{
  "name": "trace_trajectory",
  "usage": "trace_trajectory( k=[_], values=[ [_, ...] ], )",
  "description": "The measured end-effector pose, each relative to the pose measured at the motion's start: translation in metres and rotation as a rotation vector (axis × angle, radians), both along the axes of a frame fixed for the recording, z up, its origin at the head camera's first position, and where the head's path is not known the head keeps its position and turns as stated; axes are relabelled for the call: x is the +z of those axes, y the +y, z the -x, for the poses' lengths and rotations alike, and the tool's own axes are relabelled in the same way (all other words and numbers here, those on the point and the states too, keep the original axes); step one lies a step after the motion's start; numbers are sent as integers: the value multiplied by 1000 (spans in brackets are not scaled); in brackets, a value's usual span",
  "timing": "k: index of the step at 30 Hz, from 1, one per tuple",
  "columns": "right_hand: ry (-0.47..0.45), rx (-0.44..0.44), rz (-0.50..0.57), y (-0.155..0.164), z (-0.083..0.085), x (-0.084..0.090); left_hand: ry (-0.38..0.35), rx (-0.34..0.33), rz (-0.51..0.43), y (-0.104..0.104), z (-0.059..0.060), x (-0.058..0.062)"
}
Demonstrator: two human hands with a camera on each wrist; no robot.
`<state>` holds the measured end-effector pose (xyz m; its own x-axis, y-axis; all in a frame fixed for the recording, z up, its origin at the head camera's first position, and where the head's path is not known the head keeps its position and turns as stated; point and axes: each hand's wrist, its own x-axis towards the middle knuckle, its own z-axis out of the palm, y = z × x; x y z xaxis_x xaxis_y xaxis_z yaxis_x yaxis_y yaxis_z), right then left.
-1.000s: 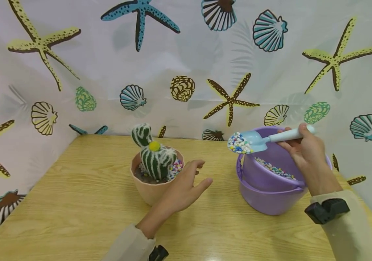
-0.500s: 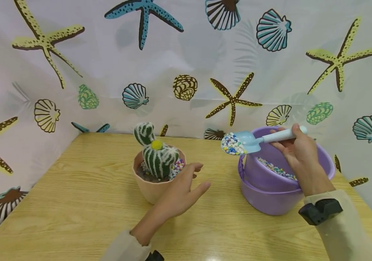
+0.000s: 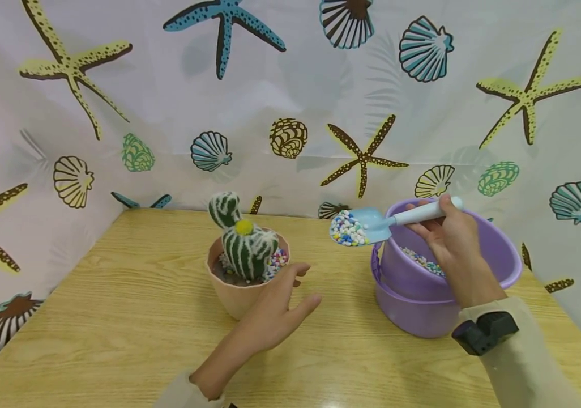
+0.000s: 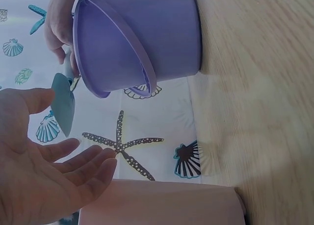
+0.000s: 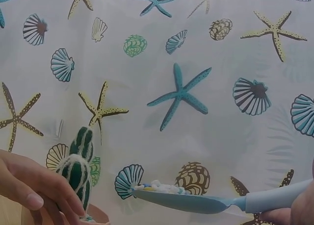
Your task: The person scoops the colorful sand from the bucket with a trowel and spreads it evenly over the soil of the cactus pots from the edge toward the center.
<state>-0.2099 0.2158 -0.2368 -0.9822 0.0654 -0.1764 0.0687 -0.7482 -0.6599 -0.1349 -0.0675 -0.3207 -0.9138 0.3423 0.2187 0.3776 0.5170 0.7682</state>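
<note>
A light blue trowel (image 3: 372, 220) bears a heap of small coloured pebbles (image 3: 347, 229) on its blade. My right hand (image 3: 455, 249) grips its handle above the left part of a purple bucket (image 3: 418, 309), where more pebbles show inside. My left hand (image 3: 275, 309), fingers loosely extended, is beside the right front of a peach pot (image 3: 236, 297); whether it touches the pot is hard to tell. In the pot stands a green and white cactus (image 3: 247, 252) with a yellow flower, coloured pebbles on its right and dark soil on its left. The right wrist view shows the trowel (image 5: 196, 201) nearly level.
Pot and bucket stand apart on a wooden table (image 3: 117, 317). Behind them hangs a white sheet (image 3: 250, 102) printed with starfish and shells. The bucket's handle (image 4: 130, 34) hangs down along its side in the left wrist view.
My right hand has carried the loaded trowel leftward, from over the bucket towards the pot. The left hand has shifted slightly down and left. Pot and bucket stay in place.
</note>
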Motion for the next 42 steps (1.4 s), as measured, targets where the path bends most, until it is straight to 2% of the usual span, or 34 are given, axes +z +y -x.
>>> trace_trajectory(
  k=[8, 15, 21, 25, 31, 36, 42],
  values=[
    [10, 17, -13, -8, -2, 3, -52, 34, -32, -14, -11, 1],
    [12, 14, 25, -18, -2, 4, -32, 30, -35, -26, -17, 2],
    [3, 4, -18, -29, -2, 4, -29, 45, -17, -36, -21, 4],
    [0, -2, -57, -36, -2, 4, -28, 61, -20, -43, -23, 6],
    [-15, 4, -18, -41, -4, 2, -48, 81, -10, -55, -22, 6],
    [-20, 5, 3, -45, -5, 1, -6, 105, -6, -65, -21, 9],
    [-18, 6, -23, -48, -5, 0, 32, 141, -5, -73, -17, 10]
  ],
)
